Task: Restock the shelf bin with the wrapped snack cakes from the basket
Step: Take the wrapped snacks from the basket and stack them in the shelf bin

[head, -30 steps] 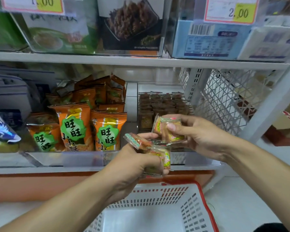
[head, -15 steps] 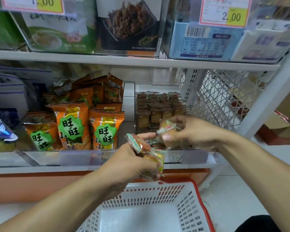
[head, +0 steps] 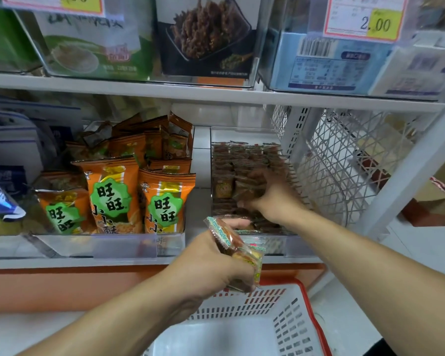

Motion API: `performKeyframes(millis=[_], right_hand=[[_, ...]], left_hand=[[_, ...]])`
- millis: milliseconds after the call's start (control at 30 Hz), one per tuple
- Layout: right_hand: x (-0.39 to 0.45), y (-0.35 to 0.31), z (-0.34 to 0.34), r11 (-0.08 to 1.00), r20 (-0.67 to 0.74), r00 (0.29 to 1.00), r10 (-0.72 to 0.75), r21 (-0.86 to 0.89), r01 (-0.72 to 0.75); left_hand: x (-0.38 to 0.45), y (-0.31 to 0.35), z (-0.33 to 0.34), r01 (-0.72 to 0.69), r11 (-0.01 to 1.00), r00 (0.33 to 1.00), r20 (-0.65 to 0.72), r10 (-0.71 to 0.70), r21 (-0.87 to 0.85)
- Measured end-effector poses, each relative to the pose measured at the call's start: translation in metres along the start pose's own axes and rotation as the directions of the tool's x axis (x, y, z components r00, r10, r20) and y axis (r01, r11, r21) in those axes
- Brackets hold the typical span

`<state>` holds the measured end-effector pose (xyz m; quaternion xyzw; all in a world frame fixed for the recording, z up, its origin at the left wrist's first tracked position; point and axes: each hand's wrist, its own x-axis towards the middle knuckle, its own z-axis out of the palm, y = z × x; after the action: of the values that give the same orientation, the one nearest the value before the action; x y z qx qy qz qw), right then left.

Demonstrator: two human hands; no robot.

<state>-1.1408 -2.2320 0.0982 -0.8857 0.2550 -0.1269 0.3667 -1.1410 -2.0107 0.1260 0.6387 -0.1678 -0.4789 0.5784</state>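
Reaching into the shelf bin (head: 247, 134) at two o'clock, the right hand (head: 270, 199) grips one snack cake; the left hand (head: 206, 263) clutches several above the basket (head: 293, 317). Next: release, then pass another.

Shelf bin (head: 299, 244): clear plastic, on middle shelf, right of orange snack bags; nearly full.
Snack cakes in bin (head: 242, 160): small square cakes in clear wrappers with red-green printed edges, standing upright in tight rows front to back.
Snack cakes in left hand (head: 238, 249): small bunch, same wrappers, yellow-orange cake showing through, held above basket just in front of bin.
Basket (head: 290, 327): white slotted plastic, red rim, below shelf; visible inside bare.
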Motion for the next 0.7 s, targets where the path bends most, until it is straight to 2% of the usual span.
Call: performKeyframes(millis=[167, 333, 433, 700], right_hand=[[-0.002, -0.002, 0.002, 0.998, -0.072, 0.996, -0.060, -0.038, 0.058], [-0.010, -0.003, 0.000, 0.956, -0.073, 0.981, -0.182, -0.245, 0.159], [-0.011, -0.006, 0.001, 0.935, -0.079, 0.979, -0.188, -0.319, 0.154], [-0.011, -0.013, -0.004, 0.957, 0.003, 0.993, -0.116, -0.268, 0.113]], left_hand=[[0.001, -0.002, 0.000, 0.008, 1.000, 1.000, -0.010, -0.008, 0.023], [0.002, -0.004, 0.000, 0.006, 0.999, 1.000, -0.014, -0.005, 0.041], [0.002, -0.004, -0.001, 0.002, 0.999, 1.000, -0.011, -0.001, 0.033], [0.002, -0.004, -0.001, 0.003, 0.999, 1.000, -0.008, -0.002, 0.042]])
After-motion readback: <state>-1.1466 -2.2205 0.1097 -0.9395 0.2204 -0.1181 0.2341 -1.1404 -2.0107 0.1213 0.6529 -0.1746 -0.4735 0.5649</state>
